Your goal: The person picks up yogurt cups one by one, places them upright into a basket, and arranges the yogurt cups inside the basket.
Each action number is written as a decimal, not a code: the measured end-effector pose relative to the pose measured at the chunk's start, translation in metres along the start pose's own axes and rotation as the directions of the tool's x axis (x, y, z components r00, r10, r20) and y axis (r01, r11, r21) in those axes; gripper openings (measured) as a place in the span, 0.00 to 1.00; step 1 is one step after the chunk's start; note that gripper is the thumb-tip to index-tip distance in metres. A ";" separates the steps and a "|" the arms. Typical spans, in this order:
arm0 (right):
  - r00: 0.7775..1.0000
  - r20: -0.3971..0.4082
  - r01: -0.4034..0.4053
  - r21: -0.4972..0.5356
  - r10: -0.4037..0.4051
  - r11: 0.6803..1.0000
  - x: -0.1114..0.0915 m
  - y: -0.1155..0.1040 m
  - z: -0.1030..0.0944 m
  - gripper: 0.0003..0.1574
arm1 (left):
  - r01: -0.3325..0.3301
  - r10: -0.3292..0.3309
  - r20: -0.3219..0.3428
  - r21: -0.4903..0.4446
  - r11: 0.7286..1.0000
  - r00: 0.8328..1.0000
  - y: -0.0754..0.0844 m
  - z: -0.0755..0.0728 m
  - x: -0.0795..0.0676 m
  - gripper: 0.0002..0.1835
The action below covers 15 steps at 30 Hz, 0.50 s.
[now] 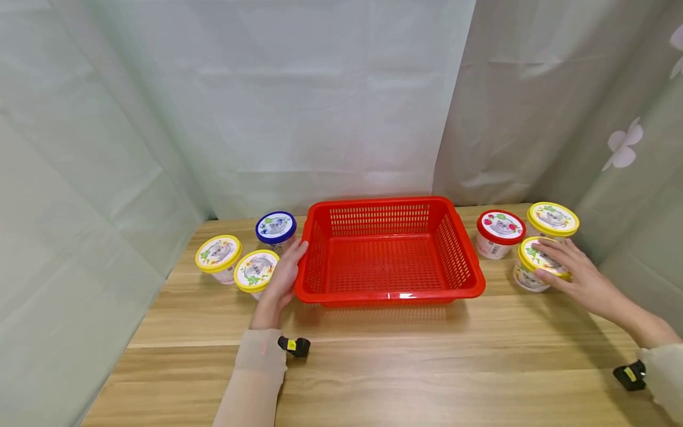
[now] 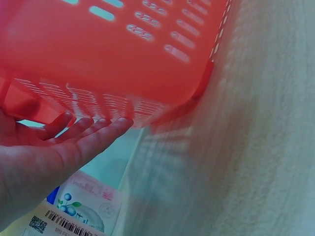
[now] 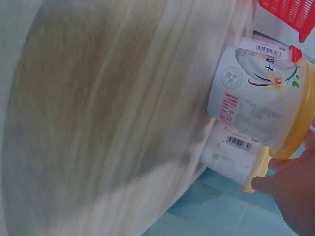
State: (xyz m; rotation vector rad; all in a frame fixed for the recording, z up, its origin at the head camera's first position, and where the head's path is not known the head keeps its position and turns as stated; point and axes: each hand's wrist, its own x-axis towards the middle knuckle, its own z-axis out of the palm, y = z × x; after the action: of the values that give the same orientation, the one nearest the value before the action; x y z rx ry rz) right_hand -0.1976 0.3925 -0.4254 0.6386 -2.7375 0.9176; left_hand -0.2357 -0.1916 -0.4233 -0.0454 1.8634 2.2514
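My left hand (image 1: 285, 276) lies against the outer left side of a red plastic basket (image 1: 389, 296). In the left wrist view its fingers (image 2: 98, 137) reach out nearly straight beside the slotted wall. Over at the right, my right hand (image 1: 578, 279) holds the yellow lid of a tub (image 1: 528, 276) from above, thumb at the front edge and fingers across the top. The right wrist view shows that tub (image 3: 256, 93) with a vanilla flower print. Behind it are another yellow-lidded tub (image 1: 553, 218) and a red-lidded tub (image 1: 500, 228).
Left of the basket stand a blue-lidded tub (image 1: 275, 228) and two yellow-lidded tubs, one at the far left (image 1: 219, 254) and one beside my left hand (image 1: 256, 271). Everything rests on a wooden table (image 1: 373, 373). Pale curtains (image 1: 320, 107) hang behind and at both sides.
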 end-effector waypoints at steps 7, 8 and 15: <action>0.999 -0.037 -0.021 0.032 0.022 0.999 -0.001 0.002 0.006 0.38 | 0.000 0.000 -0.002 0.005 1.000 1.000 0.000 0.000 0.000 0.27; 0.999 -0.040 -0.025 0.036 0.026 0.999 -0.001 0.002 0.007 0.38 | -0.002 0.002 0.000 0.009 1.000 1.000 0.000 0.000 0.000 0.27; 0.996 -0.052 -0.071 0.081 0.075 0.994 -0.004 0.005 0.011 0.40 | -0.010 0.010 0.006 0.007 1.000 1.000 0.000 0.001 0.001 0.27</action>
State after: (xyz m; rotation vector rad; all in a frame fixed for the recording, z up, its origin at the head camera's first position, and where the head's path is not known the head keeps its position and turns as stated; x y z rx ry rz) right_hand -0.1967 0.3908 -0.4384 0.5208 -2.7033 1.0486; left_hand -0.2362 -0.1904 -0.4229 -0.0284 1.8725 2.2497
